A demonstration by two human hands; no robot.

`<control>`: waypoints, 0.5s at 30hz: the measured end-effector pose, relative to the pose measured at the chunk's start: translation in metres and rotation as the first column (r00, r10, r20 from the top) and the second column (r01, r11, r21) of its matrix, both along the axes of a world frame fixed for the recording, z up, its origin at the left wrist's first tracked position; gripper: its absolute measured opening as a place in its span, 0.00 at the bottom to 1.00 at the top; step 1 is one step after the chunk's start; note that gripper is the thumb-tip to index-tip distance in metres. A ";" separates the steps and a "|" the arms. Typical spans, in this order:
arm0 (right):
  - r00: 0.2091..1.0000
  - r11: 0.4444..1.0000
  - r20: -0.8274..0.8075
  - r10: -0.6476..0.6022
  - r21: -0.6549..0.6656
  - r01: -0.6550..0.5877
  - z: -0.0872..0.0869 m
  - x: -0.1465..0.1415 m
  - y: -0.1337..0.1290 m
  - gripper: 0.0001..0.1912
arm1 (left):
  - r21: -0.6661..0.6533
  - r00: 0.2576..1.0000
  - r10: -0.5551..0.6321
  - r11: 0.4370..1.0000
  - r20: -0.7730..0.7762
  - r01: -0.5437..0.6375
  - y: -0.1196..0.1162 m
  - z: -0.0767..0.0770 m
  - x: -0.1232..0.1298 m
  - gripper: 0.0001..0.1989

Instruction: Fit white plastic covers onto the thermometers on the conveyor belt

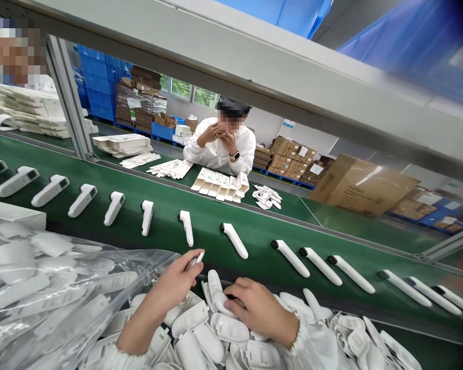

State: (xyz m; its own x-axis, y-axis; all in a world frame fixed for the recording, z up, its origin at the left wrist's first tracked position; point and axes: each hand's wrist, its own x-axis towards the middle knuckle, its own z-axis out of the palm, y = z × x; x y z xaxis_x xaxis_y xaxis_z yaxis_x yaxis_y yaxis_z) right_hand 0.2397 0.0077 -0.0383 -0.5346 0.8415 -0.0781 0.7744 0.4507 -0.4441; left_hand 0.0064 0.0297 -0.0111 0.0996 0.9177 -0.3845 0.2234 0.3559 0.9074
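My left hand [177, 280] is closed on a small white plastic cover [196, 260], pinched between thumb and fingers near the belt edge. My right hand [259, 308] reaches into the heap of white plastic covers [204, 341], its fingers curled against one white cover [218, 293]. On the green conveyor belt [162, 252] just beyond lies a row of white forehead thermometers. One thermometer [187, 227] is nearest my left hand, and another thermometer [234, 240] lies past my right.
A clear plastic bag [139, 267] of white covers bulges at left. Across the belt, a person in white [224, 141] sits behind standing open cartons [219, 186] and a small pile of white parts [267, 197]. A metal shelf beam [262, 61] crosses above.
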 end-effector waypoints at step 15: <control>0.827 0.877 -0.439 -0.351 -0.463 0.127 0.004 -0.016 0.016 0.09 | 0.026 0.998 -0.050 0.998 -0.038 0.051 -0.002 -0.005 -0.005 0.26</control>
